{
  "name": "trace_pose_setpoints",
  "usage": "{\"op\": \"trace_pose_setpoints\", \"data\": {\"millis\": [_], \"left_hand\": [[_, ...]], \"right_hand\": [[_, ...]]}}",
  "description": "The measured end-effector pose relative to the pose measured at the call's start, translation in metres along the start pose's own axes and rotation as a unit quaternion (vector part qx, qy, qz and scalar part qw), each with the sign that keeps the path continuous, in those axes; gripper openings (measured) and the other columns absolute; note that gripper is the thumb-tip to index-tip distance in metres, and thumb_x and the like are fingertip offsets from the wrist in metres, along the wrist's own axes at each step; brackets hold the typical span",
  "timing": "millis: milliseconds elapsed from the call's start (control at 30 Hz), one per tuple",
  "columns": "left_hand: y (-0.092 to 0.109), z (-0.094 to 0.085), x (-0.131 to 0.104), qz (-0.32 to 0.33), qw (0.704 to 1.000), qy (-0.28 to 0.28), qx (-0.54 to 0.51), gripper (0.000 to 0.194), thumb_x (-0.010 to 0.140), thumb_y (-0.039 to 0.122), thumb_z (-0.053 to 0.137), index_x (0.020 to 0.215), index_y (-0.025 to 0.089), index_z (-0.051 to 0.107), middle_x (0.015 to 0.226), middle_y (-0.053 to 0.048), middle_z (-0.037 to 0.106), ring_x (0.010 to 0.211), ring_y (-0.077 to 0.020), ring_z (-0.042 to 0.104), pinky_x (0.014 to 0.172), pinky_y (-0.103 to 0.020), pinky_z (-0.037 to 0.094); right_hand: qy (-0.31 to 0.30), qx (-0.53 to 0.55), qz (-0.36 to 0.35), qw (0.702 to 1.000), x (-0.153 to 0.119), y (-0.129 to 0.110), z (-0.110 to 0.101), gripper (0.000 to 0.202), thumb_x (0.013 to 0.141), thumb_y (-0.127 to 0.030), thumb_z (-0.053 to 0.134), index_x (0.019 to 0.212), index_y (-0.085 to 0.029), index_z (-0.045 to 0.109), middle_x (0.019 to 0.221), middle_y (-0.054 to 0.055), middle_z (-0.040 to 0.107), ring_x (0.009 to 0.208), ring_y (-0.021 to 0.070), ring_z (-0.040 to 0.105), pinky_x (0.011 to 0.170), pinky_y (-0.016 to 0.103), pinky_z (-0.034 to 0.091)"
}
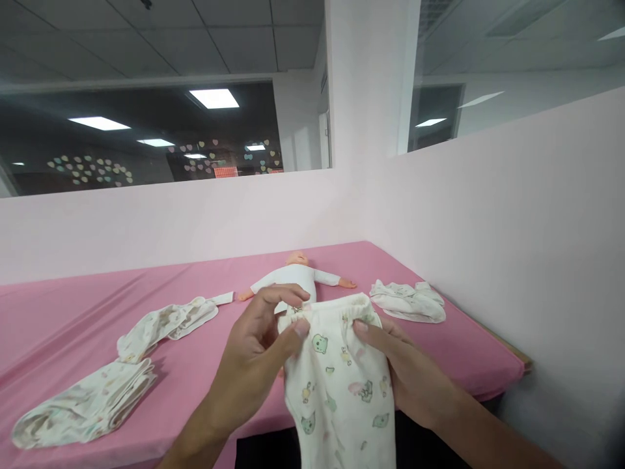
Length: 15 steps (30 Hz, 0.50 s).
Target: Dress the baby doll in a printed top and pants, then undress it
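Observation:
I hold up a small pair of white baby trousers (336,384) printed with little animals, by its elastic waistband. My left hand (256,345) pinches the waistband's left side between thumb and fingers. My right hand (400,368) grips the right side, thumb on the front of the cloth. Behind the trousers a baby doll (293,277) in a white top lies on its back on the pink-covered table (205,365), arms spread; its lower body is hidden by the trousers.
A crumpled white printed garment (166,322) lies left of the doll. A folded stack of similar cloth (88,404) sits at the table's front left. Another small folded garment (407,301) lies right of the doll. Pink partition walls bound the table behind and on the right.

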<state>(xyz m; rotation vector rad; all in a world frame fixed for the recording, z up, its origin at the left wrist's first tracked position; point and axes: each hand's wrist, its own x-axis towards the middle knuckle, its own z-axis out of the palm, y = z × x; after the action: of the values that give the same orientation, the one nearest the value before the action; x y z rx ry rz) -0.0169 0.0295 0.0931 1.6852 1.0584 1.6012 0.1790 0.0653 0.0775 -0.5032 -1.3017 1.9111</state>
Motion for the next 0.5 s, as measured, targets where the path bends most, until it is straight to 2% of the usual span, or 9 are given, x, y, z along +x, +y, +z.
{"op": "trace_pose_setpoints", "data": {"millis": [167, 267, 367, 433, 500], "left_hand": [[-0.01, 0.006, 0.003, -0.053, 0.986, 0.1, -0.119, 0.024, 0.08, 0.031, 0.071, 0.098, 0.025, 0.056, 0.116, -0.001, 0.057, 0.102, -0.0158, 0.059, 0.073, -0.022, 0.054], [-0.026, 0.013, -0.002, -0.102, 0.973, 0.117, -0.173, 0.037, 0.082, 0.041, 0.069, 0.113, 0.027, 0.056, 0.123, -0.004, 0.059, 0.106, -0.0189, 0.061, 0.079, -0.026, 0.055], [-0.05, 0.023, -0.016, -0.204, 0.943, 0.027, -0.261, 0.047, 0.086, 0.054, 0.058, 0.123, 0.025, 0.058, 0.121, -0.009, 0.064, 0.108, -0.0257, 0.063, 0.085, -0.037, 0.054], [-0.068, 0.029, -0.028, -0.274, 0.902, -0.067, -0.326, 0.051, 0.084, 0.061, 0.055, 0.117, 0.023, 0.066, 0.112, -0.01, 0.07, 0.11, -0.0298, 0.062, 0.089, -0.043, 0.053], [-0.085, 0.032, -0.039, -0.305, 0.866, -0.137, -0.372, 0.057, 0.081, 0.069, 0.052, 0.111, 0.024, 0.071, 0.109, -0.01, 0.071, 0.114, -0.0319, 0.061, 0.094, -0.046, 0.05]], "right_hand": [[0.011, 0.051, 0.022, 0.998, 0.003, -0.002, 0.012, 0.044, 0.088, -0.049, 0.058, 0.122, -0.021, 0.061, 0.09, 0.008, 0.071, 0.086, 0.0232, 0.067, 0.075, 0.034, 0.052], [0.03, 0.087, 0.023, 0.995, 0.002, 0.0, 0.017, 0.045, 0.091, -0.051, 0.052, 0.123, -0.021, 0.06, 0.094, 0.008, 0.071, 0.087, 0.0235, 0.067, 0.078, 0.036, 0.052], [0.046, 0.108, 0.025, 0.993, -0.001, -0.002, 0.025, 0.045, 0.091, -0.052, 0.052, 0.122, -0.021, 0.06, 0.095, 0.009, 0.07, 0.088, 0.024, 0.067, 0.08, 0.037, 0.052], [0.054, 0.101, 0.025, 0.993, -0.003, -0.006, 0.031, 0.045, 0.09, -0.052, 0.052, 0.12, -0.02, 0.061, 0.095, 0.01, 0.07, 0.087, 0.0245, 0.067, 0.078, 0.037, 0.052], [0.072, 0.085, 0.011, 0.994, -0.004, -0.012, 0.035, 0.042, 0.09, -0.051, 0.052, 0.118, -0.02, 0.061, 0.094, 0.009, 0.07, 0.086, 0.0243, 0.067, 0.075, 0.036, 0.052]]}}
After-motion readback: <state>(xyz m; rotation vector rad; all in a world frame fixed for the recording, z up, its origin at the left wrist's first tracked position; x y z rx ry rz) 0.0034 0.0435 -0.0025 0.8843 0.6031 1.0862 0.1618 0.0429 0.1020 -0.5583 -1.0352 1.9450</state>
